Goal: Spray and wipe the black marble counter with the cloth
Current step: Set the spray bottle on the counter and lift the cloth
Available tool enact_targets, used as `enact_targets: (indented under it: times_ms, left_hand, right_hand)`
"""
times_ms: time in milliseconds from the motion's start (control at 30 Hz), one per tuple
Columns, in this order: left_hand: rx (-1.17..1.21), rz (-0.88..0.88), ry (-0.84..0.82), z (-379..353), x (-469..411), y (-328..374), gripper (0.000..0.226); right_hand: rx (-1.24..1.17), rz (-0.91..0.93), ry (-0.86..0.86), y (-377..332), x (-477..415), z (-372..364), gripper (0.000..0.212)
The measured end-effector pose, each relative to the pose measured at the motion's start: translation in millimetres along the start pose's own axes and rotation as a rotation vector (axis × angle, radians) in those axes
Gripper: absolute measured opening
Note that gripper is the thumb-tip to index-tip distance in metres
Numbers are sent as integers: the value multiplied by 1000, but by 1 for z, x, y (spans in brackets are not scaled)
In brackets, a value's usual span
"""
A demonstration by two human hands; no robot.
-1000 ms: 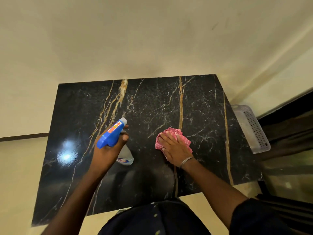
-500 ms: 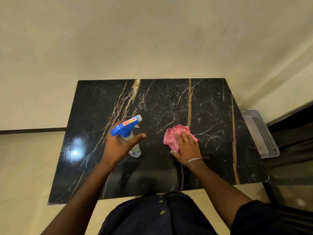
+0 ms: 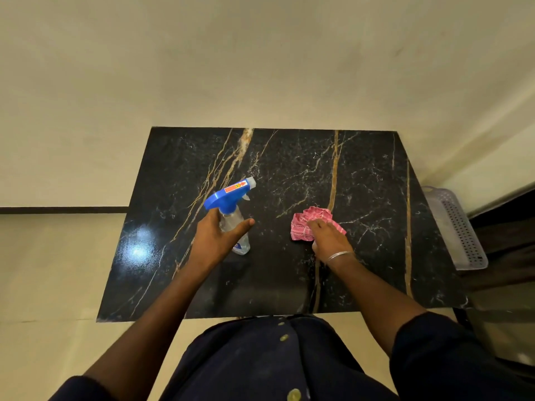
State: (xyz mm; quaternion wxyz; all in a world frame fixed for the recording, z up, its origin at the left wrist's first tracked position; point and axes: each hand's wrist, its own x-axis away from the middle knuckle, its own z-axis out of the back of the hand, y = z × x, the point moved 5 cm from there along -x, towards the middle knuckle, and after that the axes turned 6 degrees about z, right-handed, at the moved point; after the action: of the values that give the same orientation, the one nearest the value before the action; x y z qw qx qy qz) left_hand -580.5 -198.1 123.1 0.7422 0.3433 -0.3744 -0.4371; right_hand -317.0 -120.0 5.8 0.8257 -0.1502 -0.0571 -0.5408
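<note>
Spray bottle (image 3: 228, 198) is down now, standing upright on the desk, not lifted and tilted as it was a second ago. Left hand (image 3: 212, 238) has let go of its grip. Right hand (image 3: 328, 240) stays on the cloth.

Black marble desk (image 3: 179, 169), gold and white veins, set against a cream wall (image 3: 260, 68), light glare at its left. Perforated white plastic basket (image 3: 460, 230) sits beside the desk's right edge. Dark sleeves and a buttoned dark garment show at the bottom.

Bottle has a clear body and blue trigger head, left of desk centre, nozzle pointing away to the right. Left hand is wide, thumb straight across the bottle's front, fingers loose at its side; can't tell if they touch.

Pink checked cloth (image 3: 308, 224) is bunched on the desk, right of centre, just left of a gold vein. Right hand lies on top of it, fingers spread, pressing down. Silver bangle (image 3: 340, 255) on that wrist.
</note>
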Motion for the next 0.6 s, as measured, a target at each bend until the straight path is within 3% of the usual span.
enact_targets:
  times_ms: [67, 133, 233, 333, 400, 600]
  left_hand:
    - [5, 0, -3, -1, 0, 0, 62]
    - [3, -6, 1, -1, 0, -1, 62]
    - [7, -48, 7, 0, -3, 4, 59]
    - [6, -81, -35, -6, -8, 17, 58]
    - [-4, -128, -58, -13, -12, 32, 57]
    - [-16, -272, -159, -66, -32, 104, 50]
  right_hand:
    - [-92, -17, 38, 4, 3, 13, 58]
    - [-334, -89, 115, 11, 5, 24, 51]
    - [-1106, -338, 258, 21, 12, 35, 18]
    - [-1758, -546, 237, 28, 21, 38, 20]
    - [-1867, -552, 194, 39, 25, 46, 21]
    - [-1691, -583, 263, 112, 15, 67, 38]
